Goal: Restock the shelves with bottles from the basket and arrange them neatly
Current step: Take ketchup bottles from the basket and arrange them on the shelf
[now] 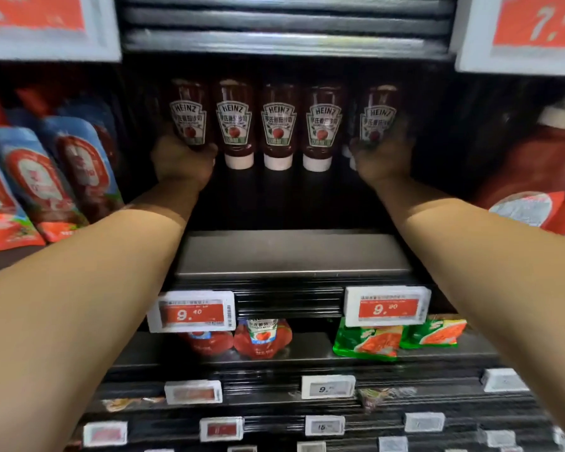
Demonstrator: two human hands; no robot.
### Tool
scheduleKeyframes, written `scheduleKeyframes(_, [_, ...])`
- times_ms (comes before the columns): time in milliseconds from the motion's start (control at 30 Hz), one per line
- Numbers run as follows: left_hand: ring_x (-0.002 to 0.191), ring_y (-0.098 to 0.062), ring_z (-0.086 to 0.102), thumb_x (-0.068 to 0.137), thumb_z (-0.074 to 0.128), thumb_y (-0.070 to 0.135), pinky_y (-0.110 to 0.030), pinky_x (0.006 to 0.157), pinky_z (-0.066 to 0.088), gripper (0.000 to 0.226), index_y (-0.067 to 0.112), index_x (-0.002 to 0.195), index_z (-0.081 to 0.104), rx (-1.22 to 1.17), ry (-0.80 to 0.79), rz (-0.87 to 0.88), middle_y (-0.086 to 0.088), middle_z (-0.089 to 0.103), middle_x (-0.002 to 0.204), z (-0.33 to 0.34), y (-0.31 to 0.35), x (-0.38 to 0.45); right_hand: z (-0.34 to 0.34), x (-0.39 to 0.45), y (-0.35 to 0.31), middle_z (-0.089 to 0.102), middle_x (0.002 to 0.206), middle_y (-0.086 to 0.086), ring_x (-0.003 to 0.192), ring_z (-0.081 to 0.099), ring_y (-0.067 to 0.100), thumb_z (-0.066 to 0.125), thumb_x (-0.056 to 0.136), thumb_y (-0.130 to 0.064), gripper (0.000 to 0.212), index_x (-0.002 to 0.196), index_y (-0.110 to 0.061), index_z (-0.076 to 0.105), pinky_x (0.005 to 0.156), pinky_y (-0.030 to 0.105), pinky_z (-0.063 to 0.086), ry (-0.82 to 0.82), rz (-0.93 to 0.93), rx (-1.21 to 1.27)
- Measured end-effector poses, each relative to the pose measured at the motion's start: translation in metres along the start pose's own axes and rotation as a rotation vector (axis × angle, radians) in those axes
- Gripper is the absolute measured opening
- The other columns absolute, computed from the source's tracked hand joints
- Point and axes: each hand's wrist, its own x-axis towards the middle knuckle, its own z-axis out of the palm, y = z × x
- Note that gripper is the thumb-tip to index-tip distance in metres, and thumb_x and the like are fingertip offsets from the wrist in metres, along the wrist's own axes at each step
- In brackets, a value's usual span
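Nearest, two bare forearms reach up over the shelf edge (294, 272), where two red price tags (192, 313) hang and pouches sit on the shelf below. Further in, the left hand (183, 161) curls round the base of the leftmost bottle (190, 115), and the right hand (384, 158) wraps its fingers round the rightmost bottle (377, 120), though blur hides exactly how those fingers lie. Between them stand three more bottles (278, 125), caps down, labels facing out, evenly spaced in a row at the back of the shelf. So five bottles are up, and the row looks fairly straight; the right one sits slightly apart from its neighbour. I judge the work at the arranging stage for this row, the two end bottles being set or squared. The shelf's front half is bare, so there is room for further rows. The basket is out of view, so how many bottles remain I cannot tell.
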Motion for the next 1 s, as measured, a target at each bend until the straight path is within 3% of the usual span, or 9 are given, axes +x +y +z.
scheduleKeyframes(233, [0.122, -0.027, 0.063, 0.082, 0.079, 0.032, -0.033, 0.102, 0.051, 0.061, 0.016, 0.137, 0.058, 0.082, -0.002, 0.018, -0.009, 0.067, 0.132, -0.004, 0.005, -0.004, 0.005, -0.002, -0.002, 0.055, 0.139, 0.015, 0.128, 0.055, 0.03, 0.078, 0.082, -0.034, 0.071, 0.141, -0.008, 0.048, 0.107, 0.037, 0.047, -0.03, -0.061, 0.008])
scheduleKeyframes(333, [0.124, -0.028, 0.062, 0.083, 0.078, 0.033, -0.034, 0.103, 0.05, 0.062, 0.014, 0.138, 0.058, 0.103, -0.004, 0.012, -0.01, 0.066, 0.134, -0.005, 0.008, -0.006, 0.004, -0.005, -0.006, 0.052, 0.143, 0.015, 0.132, 0.052, 0.031, 0.079, 0.077, -0.035, 0.083, 0.147, -0.009, 0.041, 0.11, 0.039, 0.046, 0.004, -0.063, 0.02])
scheduleKeyframes(467, [0.125, -0.029, 0.061, 0.084, 0.078, 0.032, -0.034, 0.104, 0.05, 0.063, 0.013, 0.139, 0.055, 0.112, -0.004, 0.013, -0.01, 0.065, 0.135, -0.006, 0.01, -0.008, 0.006, -0.016, -0.014, 0.04, 0.153, 0.013, 0.142, 0.039, 0.031, 0.086, 0.065, -0.059, 0.12, 0.156, -0.011, 0.025, 0.117, 0.039, 0.038, 0.001, -0.097, 0.014])
scheduleKeyframes(533, [0.125, -0.03, 0.061, 0.085, 0.078, 0.031, -0.033, 0.102, 0.049, 0.06, 0.012, 0.138, 0.057, 0.124, 0.004, 0.014, -0.011, 0.065, 0.135, -0.006, 0.011, -0.009, 0.008, -0.02, -0.015, 0.035, 0.157, 0.015, 0.145, 0.033, 0.034, 0.084, 0.065, -0.065, 0.127, 0.159, -0.01, 0.019, 0.117, 0.037, 0.033, 0.012, -0.107, -0.069])
scheduleKeyframes(867, [0.124, -0.031, 0.062, 0.084, 0.076, 0.032, -0.034, 0.102, 0.05, 0.06, 0.013, 0.138, 0.057, 0.126, -0.004, 0.009, -0.011, 0.065, 0.134, -0.007, 0.009, -0.007, 0.008, -0.022, -0.013, 0.033, 0.157, 0.019, 0.146, 0.031, 0.036, 0.083, 0.069, -0.062, 0.121, 0.158, -0.009, 0.021, 0.118, 0.037, 0.03, 0.007, -0.094, -0.114])
scheduleKeyframes(1000, [0.134, -0.035, 0.052, 0.09, 0.068, 0.03, -0.038, 0.109, 0.045, 0.072, 0.01, 0.152, 0.037, 0.134, -0.022, -0.048, -0.016, 0.054, 0.146, -0.006, 0.014, -0.008, 0.001, -0.027, -0.015, 0.038, 0.154, 0.015, 0.144, 0.036, 0.032, 0.085, 0.067, -0.061, 0.119, 0.156, -0.009, 0.025, 0.118, 0.038, 0.035, -0.003, -0.058, -0.09])
